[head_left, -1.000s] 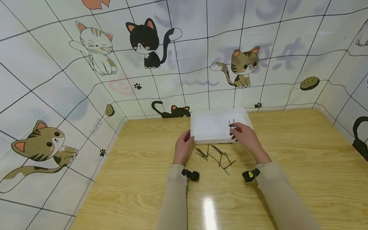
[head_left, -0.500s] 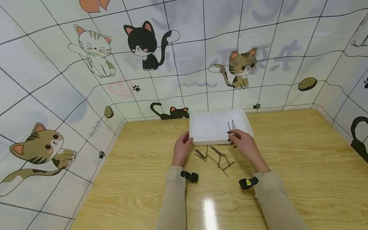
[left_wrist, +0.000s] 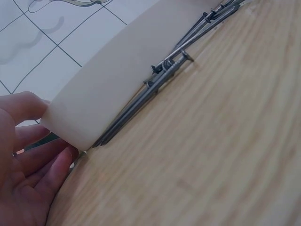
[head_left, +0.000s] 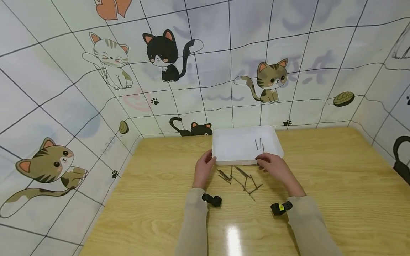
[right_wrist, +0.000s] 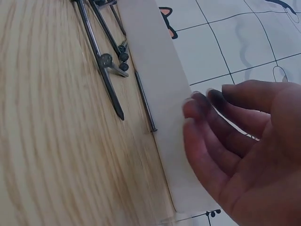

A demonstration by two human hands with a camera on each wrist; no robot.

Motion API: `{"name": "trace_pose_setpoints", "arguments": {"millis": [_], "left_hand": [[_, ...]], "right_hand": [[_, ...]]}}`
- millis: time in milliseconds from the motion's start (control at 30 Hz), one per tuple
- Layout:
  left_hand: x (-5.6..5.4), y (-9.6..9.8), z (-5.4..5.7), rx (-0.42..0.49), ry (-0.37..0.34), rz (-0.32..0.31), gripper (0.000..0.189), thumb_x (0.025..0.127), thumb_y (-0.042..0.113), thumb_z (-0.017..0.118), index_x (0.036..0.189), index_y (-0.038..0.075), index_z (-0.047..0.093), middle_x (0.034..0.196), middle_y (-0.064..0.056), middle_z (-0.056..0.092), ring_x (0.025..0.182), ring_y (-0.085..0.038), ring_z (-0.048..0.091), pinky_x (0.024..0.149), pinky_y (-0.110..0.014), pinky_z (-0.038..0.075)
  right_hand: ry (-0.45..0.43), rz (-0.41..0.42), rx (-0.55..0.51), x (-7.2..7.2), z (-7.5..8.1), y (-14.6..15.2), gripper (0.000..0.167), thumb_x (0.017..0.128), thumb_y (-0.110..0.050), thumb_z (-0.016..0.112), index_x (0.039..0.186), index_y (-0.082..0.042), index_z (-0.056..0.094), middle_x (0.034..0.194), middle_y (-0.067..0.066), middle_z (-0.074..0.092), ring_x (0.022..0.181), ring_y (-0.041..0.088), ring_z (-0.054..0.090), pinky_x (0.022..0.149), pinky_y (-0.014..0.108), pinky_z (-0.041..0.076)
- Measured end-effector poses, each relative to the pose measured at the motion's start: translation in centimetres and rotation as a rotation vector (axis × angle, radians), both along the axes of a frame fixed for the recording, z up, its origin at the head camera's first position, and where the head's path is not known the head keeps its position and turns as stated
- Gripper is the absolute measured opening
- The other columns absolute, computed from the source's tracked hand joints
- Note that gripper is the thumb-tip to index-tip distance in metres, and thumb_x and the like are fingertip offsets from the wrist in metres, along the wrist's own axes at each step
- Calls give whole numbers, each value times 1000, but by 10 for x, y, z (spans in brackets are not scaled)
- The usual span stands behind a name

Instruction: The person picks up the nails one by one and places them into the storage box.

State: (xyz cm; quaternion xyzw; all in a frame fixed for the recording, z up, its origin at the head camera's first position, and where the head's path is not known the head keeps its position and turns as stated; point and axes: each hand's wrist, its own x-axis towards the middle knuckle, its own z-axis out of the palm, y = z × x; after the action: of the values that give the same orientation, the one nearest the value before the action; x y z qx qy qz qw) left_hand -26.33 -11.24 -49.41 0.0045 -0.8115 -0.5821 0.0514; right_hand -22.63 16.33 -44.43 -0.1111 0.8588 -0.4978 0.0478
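A shallow white tray [head_left: 235, 144] lies on the table near the back wall. My left hand [head_left: 204, 169] grips its front left corner, with thumb and fingers on either side of the wall. Three dark nails [head_left: 261, 143] lie apart inside the tray, toward its right side. Close to the front right rim is my right hand [head_left: 276, 168]; the right wrist view shows its fingers [right_wrist: 207, 155] loosely bent and holding nothing. More nails [left_wrist: 136, 106] lie in a loose pile on the table before the tray. One single nail [right_wrist: 145, 102] lies along the foot of its front wall.
The wooden table [head_left: 153, 199] reaches back to a wall [head_left: 217, 71] covered with cat drawings and grid lines, with side walls left and right. Black wrist cameras sit at both cuffs, the right one [head_left: 281, 208] bearing a yellow mark.
My right hand has drawn back from the nails inside the tray to its front rim, leaving three in plain sight. The left hand stays at the corner; the pile looks the same.
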Motion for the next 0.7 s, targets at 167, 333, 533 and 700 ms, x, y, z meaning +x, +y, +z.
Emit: {"name": "trace_pose_setpoints", "arguments": {"millis": [167,333,533,700], "left_hand": [[2,1,-1,6,7,4,45,88,31,56,131,20,47,122,1,54,104,-12,50,87,-35,41],[0,1,2,13,10,7,45,88,31,56,131,20,47,122,1,53,105,-12,50,87,-35,41],[-1,0,2,15,3,5,43,88,30,55,130,21,48,122,1,54,105,-12,50,88,-34,41],[1,1,0,5,-4,7,43,88,30,56,130,23,48,122,1,54,105,-12,50,88,-34,41]], "right_hand": [[-9,51,110,1,-2,5,33,94,-24,47,114,-1,58,98,13,62,86,26,58,71,38,47],[15,93,231,0,-1,7,36,93,-25,48,117,0,58,98,12,62,83,23,56,74,39,43],[13,147,252,1,-5,2,33,92,-17,49,119,2,54,77,10,60,60,15,50,57,31,41],[49,150,330,3,-8,-3,35,91,-12,50,122,3,50,67,7,56,51,13,47,51,31,39]]}}
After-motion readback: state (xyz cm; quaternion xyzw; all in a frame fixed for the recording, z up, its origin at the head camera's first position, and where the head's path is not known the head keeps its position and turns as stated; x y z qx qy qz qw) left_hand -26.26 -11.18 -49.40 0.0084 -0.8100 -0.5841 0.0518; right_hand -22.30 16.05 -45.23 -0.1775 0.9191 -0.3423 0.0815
